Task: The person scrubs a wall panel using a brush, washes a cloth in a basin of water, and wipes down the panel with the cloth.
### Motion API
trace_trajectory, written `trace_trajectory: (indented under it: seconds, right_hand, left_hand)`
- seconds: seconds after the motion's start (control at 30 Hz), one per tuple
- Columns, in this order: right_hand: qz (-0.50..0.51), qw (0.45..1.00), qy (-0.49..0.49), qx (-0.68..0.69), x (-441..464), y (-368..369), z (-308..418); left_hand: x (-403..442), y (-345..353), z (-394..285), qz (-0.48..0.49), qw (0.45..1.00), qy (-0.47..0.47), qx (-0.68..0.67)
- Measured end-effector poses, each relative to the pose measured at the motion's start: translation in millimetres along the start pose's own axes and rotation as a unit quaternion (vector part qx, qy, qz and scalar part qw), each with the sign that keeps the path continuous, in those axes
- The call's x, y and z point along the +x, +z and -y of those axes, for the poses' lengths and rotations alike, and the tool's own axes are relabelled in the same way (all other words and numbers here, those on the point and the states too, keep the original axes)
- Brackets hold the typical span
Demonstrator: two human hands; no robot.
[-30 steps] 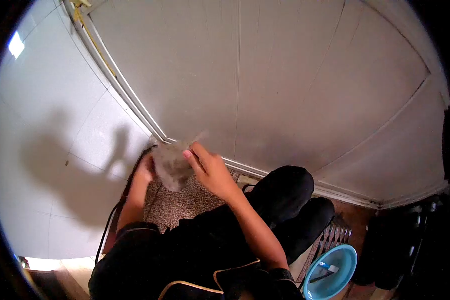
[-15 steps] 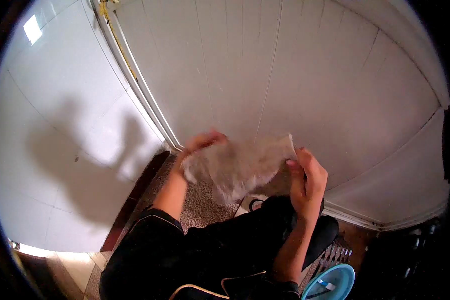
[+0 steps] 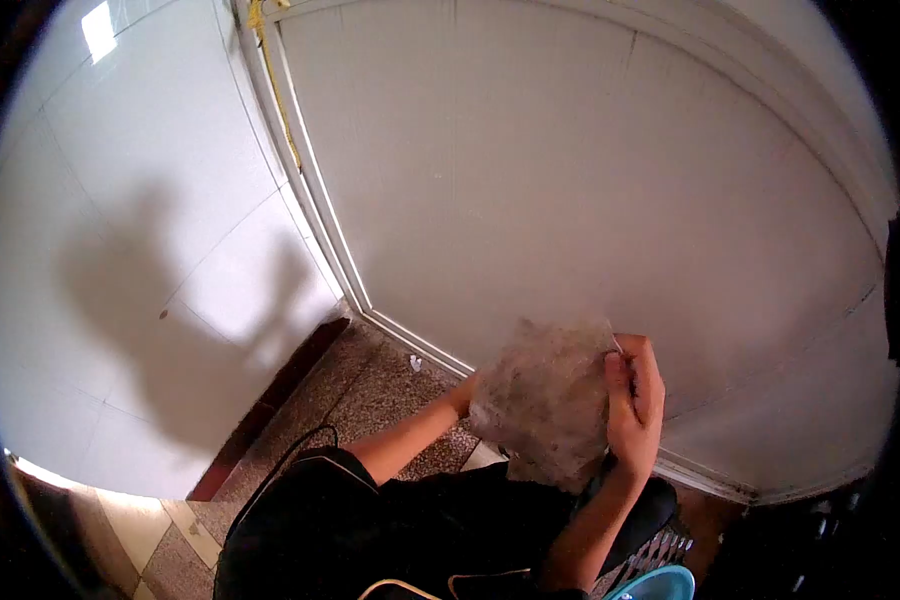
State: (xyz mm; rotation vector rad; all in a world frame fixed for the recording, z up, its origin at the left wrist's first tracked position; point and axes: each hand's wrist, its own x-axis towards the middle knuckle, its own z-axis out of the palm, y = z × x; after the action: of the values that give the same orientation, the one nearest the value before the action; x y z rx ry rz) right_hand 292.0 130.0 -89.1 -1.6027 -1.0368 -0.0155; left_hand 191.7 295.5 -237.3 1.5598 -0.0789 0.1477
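A thin, greyish-beige cloth (image 3: 545, 405) with dark smudges hangs spread in front of my knees. My right hand (image 3: 635, 400) pinches its upper right edge between thumb and fingers. On the other side, my left hand (image 3: 465, 393) reaches to the cloth's left edge. Its fingers are hidden behind the fabric, so I cannot see whether they grip it.
A whitish panel door (image 3: 570, 200) stands ahead, with a yellow cord (image 3: 285, 110) along its left frame. White tiled wall (image 3: 120, 250) rises at the left. A small white scrap (image 3: 416, 363) lies on the speckled floor (image 3: 380, 400). A blue basin (image 3: 665, 583) is at lower right.
The cloth has moved lower and slightly right and now faces me more fully. My left hand has gone from its upper left edge to behind it. The view has shifted.
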Motion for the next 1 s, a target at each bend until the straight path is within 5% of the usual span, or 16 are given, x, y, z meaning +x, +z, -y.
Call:
trace_trajectory:
  seconds: [0.2, 0.43, 0.5, 0.6, 0.73, 0.9, 1.0]
  right_hand:
    - [-0.026, 0.996, 0.024, -0.088, 2, 17, -2]
    - [0.024, 0.999, 0.028, -0.008, -3, 12, 12]
    - [0.004, 1.0, 0.005, 0.008, -5, 5, 16]
    - [-0.022, 1.0, -0.017, 0.006, -15, -1, 20]
    - [0.004, 0.998, -0.052, 0.038, -24, -6, 30]
    - [0.019, 0.992, -0.122, 0.039, -27, -13, 34]
    - [-0.035, 0.995, -0.092, 0.013, -49, -16, 46]
  left_hand:
    - [-25, -5, 7, -0.035, 0.998, 0.002, -0.051]
    - [-51, -39, -34, -0.076, 0.995, 0.057, 0.029]
    - [-53, -53, -46, -0.025, 0.99, 0.078, 0.116]
    - [-52, -63, -43, 0.075, 0.995, -0.062, 0.034]
    - [-16, -68, 63, 0.246, 0.964, 0.089, -0.045]
    - [-13, -79, -47, 0.438, 0.873, 0.157, -0.143]
    - [-11, -64, -18, 0.358, 0.921, 0.097, -0.116]
